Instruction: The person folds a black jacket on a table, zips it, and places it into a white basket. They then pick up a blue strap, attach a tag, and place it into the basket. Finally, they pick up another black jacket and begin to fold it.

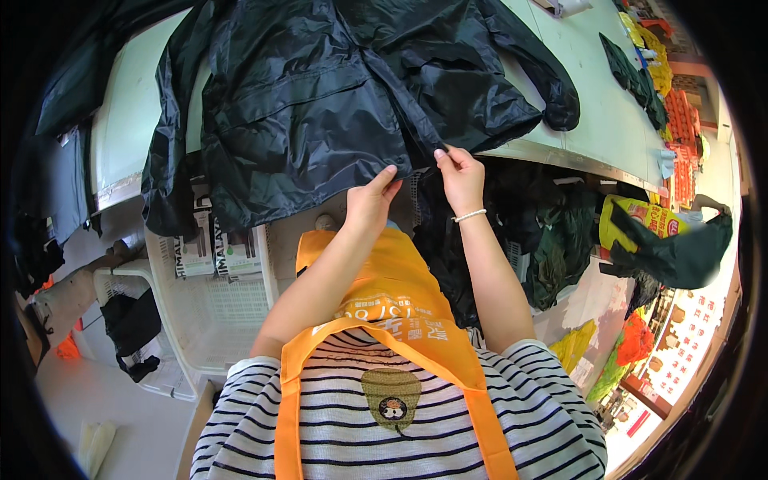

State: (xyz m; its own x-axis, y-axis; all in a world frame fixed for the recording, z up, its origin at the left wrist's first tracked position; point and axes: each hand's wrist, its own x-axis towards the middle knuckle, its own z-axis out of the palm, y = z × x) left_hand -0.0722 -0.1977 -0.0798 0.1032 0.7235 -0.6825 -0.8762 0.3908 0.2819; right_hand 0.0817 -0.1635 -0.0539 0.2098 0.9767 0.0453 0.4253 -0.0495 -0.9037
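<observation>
A shiny black rain jacket (pixel 312 104) lies spread over the pale table (pixel 592 136), its hem hanging past the near edge. My left hand (pixel 372 196) pinches that hem just left of the front opening, thumb on top. On the other side of the opening, my right hand (pixel 460 180) grips the lower corner of the front flap between thumb and fingers. One sleeve droops over the table edge at the left; the other lies on the tabletop at the right. The jacket's collar is out of the picture.
White plastic crates (pixel 212 308) stand below the table at the left, one with printed packages (pixel 236 248) inside. Dark garments (pixel 552 232) are heaped under the table at the right. A yellow bag (pixel 640 216) with dark cloth over it sits farther right.
</observation>
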